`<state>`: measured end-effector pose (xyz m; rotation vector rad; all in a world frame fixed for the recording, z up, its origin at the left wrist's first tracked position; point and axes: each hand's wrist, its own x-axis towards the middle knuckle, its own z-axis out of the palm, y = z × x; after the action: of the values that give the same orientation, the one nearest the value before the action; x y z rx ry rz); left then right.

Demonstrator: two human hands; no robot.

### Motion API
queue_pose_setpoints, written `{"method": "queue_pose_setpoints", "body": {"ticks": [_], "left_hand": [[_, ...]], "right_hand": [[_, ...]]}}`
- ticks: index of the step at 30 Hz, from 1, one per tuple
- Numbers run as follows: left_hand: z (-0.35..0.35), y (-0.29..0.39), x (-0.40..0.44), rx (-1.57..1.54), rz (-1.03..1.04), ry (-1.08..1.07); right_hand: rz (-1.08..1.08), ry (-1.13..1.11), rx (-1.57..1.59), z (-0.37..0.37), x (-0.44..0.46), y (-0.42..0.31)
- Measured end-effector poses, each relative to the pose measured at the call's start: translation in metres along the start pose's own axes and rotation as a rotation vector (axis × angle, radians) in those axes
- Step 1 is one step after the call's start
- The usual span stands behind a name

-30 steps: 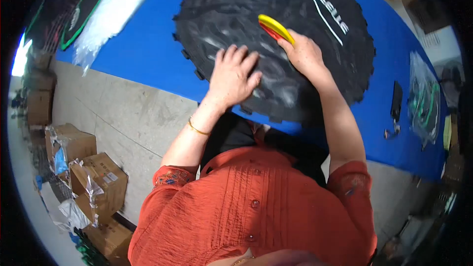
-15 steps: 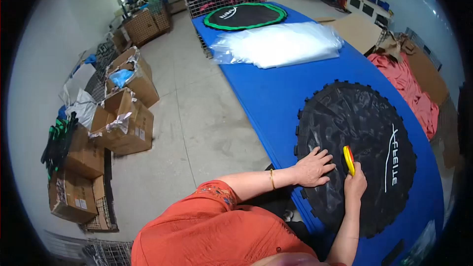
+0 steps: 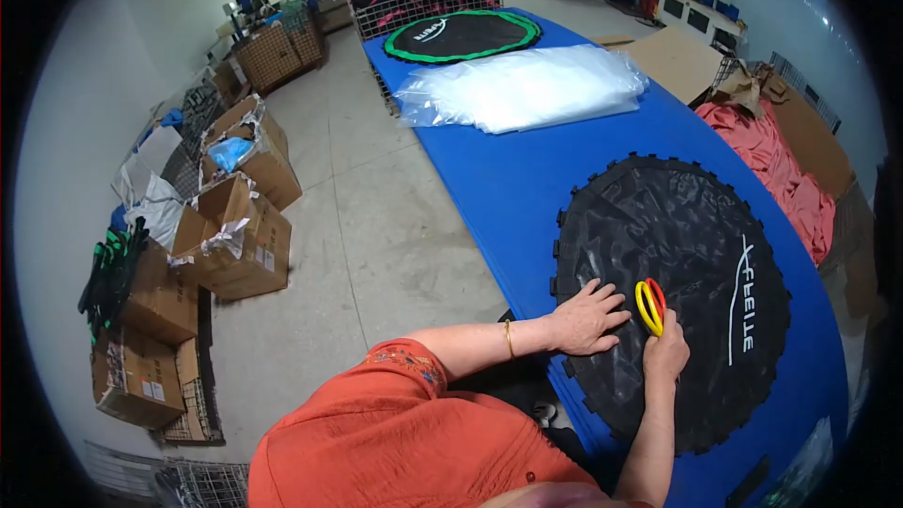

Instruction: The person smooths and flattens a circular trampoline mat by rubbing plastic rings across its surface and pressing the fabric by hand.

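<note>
A round black trampoline mat [image 3: 611,216] lies flat on the blue table, with small tabs round its edge and white lettering on its right part. My left hand [image 3: 591,320] rests palm down on the left part of the mat, fingers spread. My right hand [image 3: 666,350], closed over the mat's middle, grips a pair of scissors [image 3: 643,306]. The yellow and red handle loops stick out beyond my fingers, pointing away from me. The blades are hidden.
Clear plastic bags [image 3: 527,89] lie farther up the blue table [image 3: 489,174], before a green-rimmed mat [image 3: 461,36]. Open cardboard boxes [image 3: 268,245] stand on the floor at left. Pink fabric [image 3: 771,174] is heaped beyond the table's right side.
The scissors have turned in my right hand's grip, so the yellow and red loops now show side by side. My left hand stays spread on the mat. The view has shifted slightly.
</note>
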<state>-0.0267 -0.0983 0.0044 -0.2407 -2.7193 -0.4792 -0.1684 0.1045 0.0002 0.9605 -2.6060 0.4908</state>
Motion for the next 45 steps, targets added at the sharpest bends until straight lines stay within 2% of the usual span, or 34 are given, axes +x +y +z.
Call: {"method": "queue_pose_setpoints", "body": {"ticks": [6,8,10,18,23,31,45], "left_hand": [[-0.01,0.001,0.005,-0.01,0.017,0.017],[-0.009,0.0,0.008,-0.053,0.06,0.079],[-0.008,-0.001,0.012,-0.073,0.1,0.099],[-0.004,0.007,0.011,0.026,0.066,0.036],[0.0,0.007,0.006,0.063,-0.036,-0.102],[0.001,0.005,0.006,0.082,-0.03,-0.118],[0.002,0.006,0.006,0.088,-0.026,-0.107]], "right_hand": [[0.033,0.01,0.005,0.005,-0.001,0.0],[-0.021,0.115,0.065,0.015,-0.003,0.005],[0.051,0.029,0.004,0.009,-0.001,-0.002],[0.033,0.093,0.11,0.015,-0.007,-0.002],[0.053,0.106,0.101,0.014,-0.009,-0.002],[0.055,0.023,0.068,0.011,-0.008,-0.002],[0.057,0.056,0.07,0.013,-0.007,-0.002]]}}
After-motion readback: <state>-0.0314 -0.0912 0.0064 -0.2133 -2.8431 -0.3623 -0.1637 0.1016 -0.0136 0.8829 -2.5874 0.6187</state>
